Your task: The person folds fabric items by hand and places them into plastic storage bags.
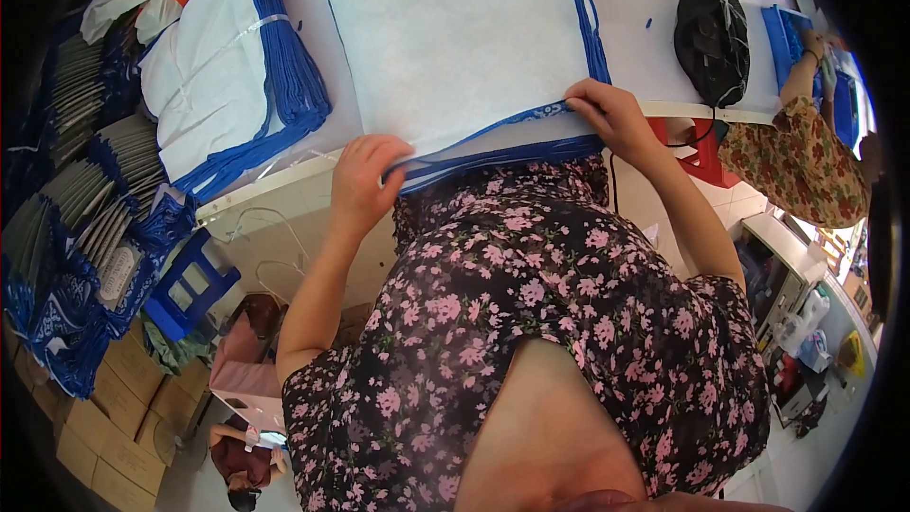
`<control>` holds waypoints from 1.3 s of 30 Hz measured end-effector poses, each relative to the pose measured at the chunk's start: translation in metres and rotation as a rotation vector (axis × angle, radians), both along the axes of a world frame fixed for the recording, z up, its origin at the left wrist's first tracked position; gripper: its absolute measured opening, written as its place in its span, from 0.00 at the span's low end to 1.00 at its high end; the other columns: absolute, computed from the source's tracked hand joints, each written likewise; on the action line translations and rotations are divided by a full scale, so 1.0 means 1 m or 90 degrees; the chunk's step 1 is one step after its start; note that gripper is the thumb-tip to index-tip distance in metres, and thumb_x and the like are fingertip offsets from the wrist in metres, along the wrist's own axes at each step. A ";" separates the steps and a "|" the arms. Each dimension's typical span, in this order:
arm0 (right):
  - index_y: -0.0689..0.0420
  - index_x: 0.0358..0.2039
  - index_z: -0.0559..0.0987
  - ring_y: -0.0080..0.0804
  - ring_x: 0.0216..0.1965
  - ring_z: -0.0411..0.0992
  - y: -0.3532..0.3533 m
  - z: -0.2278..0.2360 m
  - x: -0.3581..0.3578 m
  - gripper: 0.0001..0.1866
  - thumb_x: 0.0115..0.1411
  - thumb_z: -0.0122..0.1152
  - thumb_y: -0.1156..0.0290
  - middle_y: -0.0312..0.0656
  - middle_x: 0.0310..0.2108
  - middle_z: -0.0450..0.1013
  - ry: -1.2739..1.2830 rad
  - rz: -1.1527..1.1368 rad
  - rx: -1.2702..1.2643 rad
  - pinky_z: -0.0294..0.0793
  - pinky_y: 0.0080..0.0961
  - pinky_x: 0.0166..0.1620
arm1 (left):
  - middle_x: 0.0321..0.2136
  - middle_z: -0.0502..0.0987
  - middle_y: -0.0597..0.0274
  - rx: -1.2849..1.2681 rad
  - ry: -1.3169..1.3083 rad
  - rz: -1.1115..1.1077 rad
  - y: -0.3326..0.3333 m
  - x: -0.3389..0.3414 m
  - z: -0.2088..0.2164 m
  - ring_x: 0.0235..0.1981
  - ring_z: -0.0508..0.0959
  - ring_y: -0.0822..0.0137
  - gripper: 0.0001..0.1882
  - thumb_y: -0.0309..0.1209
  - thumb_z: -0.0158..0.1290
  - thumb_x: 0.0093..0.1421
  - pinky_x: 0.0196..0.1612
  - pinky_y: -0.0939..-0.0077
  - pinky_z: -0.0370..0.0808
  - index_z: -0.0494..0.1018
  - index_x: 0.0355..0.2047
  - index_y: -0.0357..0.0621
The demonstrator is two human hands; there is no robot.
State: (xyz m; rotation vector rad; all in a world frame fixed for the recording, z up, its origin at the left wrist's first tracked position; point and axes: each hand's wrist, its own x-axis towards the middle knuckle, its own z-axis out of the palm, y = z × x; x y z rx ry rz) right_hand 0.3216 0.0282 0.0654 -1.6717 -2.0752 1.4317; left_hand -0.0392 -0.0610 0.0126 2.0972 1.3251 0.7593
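A stack of white cloth sheets with blue edging (pixel 464 38) lies in front of me, its near side reaching the table's edge. The near edge of the top sheet is raised a little, showing a blue patterned strip and more blue-edged layers below. At that edge's right end, my right hand (pixel 618 121) is closed, pinching the sheet's corner between thumb and fingers. My left hand (pixel 365 178) is at the left end of the same edge, its fingers bent over the cloth and slightly blurred. Its thumb meets the edge near the corner.
Left of the stack lies a tied bundle of folded white and blue cloths (pixel 213 66). Piles of blue patterned pieces (pixel 71 294) stand farther left, above cardboard boxes (pixel 114 446). A black pouch (pixel 713 33) lies on the right. Another person's arm (pixel 801 81) is beyond it.
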 end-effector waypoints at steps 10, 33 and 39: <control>0.56 0.44 0.79 0.42 0.45 0.74 0.015 -0.013 0.025 0.16 0.56 0.58 0.83 0.42 0.42 0.77 0.012 0.131 0.432 0.71 0.33 0.50 | 0.36 0.80 0.55 -0.086 -0.164 0.155 0.022 -0.004 -0.004 0.38 0.78 0.55 0.08 0.23 0.52 0.60 0.42 0.69 0.73 0.78 0.38 0.40; 0.60 0.41 0.77 0.33 0.42 0.75 -0.006 0.009 0.027 0.09 0.61 0.55 0.81 0.40 0.42 0.78 0.015 0.134 0.356 0.70 0.26 0.49 | 0.39 0.79 0.57 -0.106 -0.114 0.279 0.003 -0.009 0.015 0.47 0.76 0.59 0.11 0.17 0.46 0.63 0.54 0.68 0.70 0.76 0.41 0.40; 0.63 0.38 0.76 0.19 0.29 0.69 0.044 -0.006 0.015 0.08 0.65 0.57 0.71 0.35 0.27 0.73 0.151 -0.264 0.096 0.69 0.20 0.35 | 0.36 0.74 0.63 -0.106 -0.402 0.455 0.072 0.017 0.004 0.36 0.70 0.76 0.11 0.22 0.45 0.65 0.39 0.80 0.68 0.72 0.46 0.37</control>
